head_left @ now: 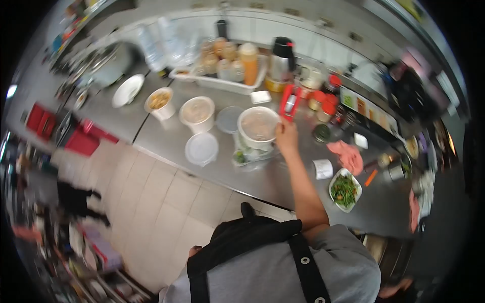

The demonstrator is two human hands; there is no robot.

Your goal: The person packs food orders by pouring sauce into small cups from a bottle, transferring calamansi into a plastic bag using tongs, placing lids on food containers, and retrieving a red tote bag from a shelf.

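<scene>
My right hand reaches over the steel counter, closed around the lower end of a red slicer with a pale metallic middle. The hand is right beside the rim of a white tub of pale food; whether it touches the tub is unclear. Under the tub lies a clear plastic bag with something green in it. A round translucent lid and a greyish lid lie to the left. Of my left hand, only a bit shows beside the black apron; its fingers are mostly hidden.
Two more food tubs stand left. Behind is a white tray of bottles. Red-lidded jars, a pink cloth and a dish of greens are right. A person stands at far left.
</scene>
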